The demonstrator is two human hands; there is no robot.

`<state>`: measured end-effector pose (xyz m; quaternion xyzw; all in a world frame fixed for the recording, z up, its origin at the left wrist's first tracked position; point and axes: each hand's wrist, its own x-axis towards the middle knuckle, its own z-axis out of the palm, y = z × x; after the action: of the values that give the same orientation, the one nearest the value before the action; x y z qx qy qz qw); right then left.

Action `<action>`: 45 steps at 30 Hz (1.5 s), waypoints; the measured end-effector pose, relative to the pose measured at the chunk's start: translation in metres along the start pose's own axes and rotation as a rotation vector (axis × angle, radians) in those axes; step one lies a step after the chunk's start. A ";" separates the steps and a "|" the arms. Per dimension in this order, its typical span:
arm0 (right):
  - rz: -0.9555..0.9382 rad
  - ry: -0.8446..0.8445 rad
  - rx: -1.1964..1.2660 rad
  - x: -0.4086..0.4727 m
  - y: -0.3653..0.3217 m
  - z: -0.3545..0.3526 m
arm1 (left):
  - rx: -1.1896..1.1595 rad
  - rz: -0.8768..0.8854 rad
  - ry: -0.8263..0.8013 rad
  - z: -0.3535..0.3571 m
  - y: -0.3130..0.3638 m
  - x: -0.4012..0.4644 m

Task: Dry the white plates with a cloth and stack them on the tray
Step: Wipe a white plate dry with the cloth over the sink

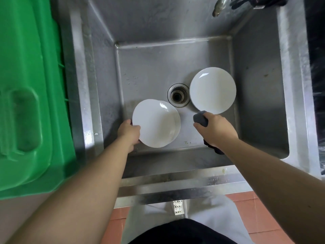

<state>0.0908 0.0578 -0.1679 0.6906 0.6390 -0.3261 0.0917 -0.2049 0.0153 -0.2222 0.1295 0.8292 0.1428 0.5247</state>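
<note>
My left hand (129, 132) grips the near-left rim of a white plate (155, 123), held over the floor of the steel sink (151, 67); a second plate edge shows just under it on the right. Another white plate (212, 90) lies on a small stack at the right of the drain (178, 95). My right hand (215, 129) holds a bunched dark grey cloth (200, 118), a little to the right of the held plate and just in front of the right stack. The cloth's tail hangs below my wrist.
A large green plastic bin (29, 95) fills the left side, beside the sink's rim. A tap spout (219, 7) hangs over the back right of the basin. Dark countertop runs along the far right. Orange floor tiles show below the sink's front edge.
</note>
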 end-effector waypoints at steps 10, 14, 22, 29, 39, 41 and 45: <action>0.099 0.028 0.216 -0.059 -0.024 -0.071 | -0.062 0.057 -0.059 -0.059 0.033 -0.084; 0.188 0.013 0.448 -0.077 -0.035 -0.102 | -0.180 0.117 -0.107 -0.075 0.051 -0.129; 0.196 0.000 0.839 -0.114 -0.042 -0.183 | -0.468 0.357 -0.197 -0.083 0.092 -0.230; -0.168 0.108 0.750 -0.152 -0.044 -0.261 | -0.652 0.586 -0.179 -0.072 0.133 -0.311; -0.799 0.811 0.089 -0.195 -0.096 -0.353 | -0.710 0.945 -0.183 -0.062 0.169 -0.413; -0.793 0.892 -0.035 -0.202 -0.103 -0.367 | -0.712 1.017 -0.176 -0.066 0.175 -0.428; -0.736 0.868 0.014 -0.223 -0.113 -0.363 | -0.744 1.080 -0.165 -0.076 0.188 -0.446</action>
<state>0.1114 0.0902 0.2718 0.4937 0.8145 -0.0270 -0.3035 -0.0760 0.0193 0.2511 0.3477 0.4999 0.6525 0.4510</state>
